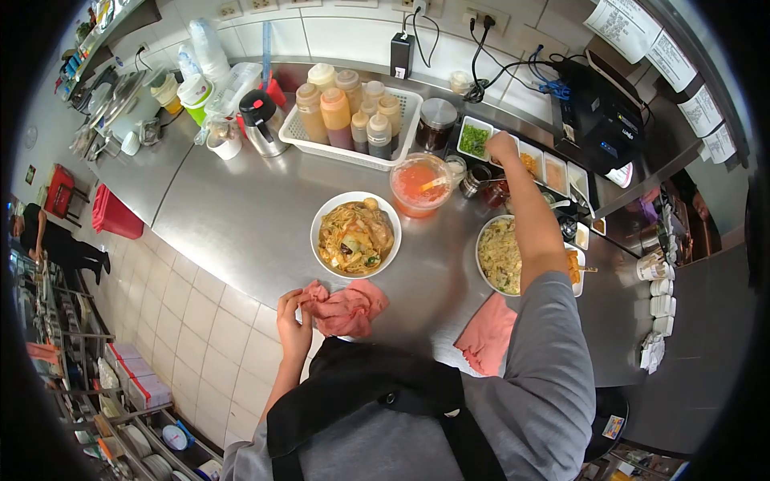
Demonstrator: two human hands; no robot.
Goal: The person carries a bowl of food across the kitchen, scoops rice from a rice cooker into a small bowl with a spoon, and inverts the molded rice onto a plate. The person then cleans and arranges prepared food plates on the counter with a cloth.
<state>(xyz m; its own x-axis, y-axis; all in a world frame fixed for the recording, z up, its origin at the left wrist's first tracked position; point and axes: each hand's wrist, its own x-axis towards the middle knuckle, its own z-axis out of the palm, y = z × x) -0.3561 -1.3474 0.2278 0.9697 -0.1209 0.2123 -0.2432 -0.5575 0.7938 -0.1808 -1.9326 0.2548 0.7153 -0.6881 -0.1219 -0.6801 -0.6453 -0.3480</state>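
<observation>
My right hand [504, 150] is closed above the row of topping containers, beside the chopped green onions [475, 140]. Its fingertips are mostly hidden, so what they pinch cannot be made out. Below that forearm sits a bowl of fried rice [499, 255], partly covered by the arm. My left hand [294, 325] is at the counter's front edge, thumb and fingers apart, fingertips against a crumpled pink cloth [346, 307]. Behind the cloth stands a white bowl of noodles [355, 235] with vegetables and sauce.
A white basket [298, 147] of sauce bottles stands at the back, near a steel thermos jug [263, 123]. A tub of orange-red liquid [420, 186] sits mid-counter. Another pink cloth [488, 333] lies front right. A black printer [601, 120] is back right. A person [60, 240] stands far left.
</observation>
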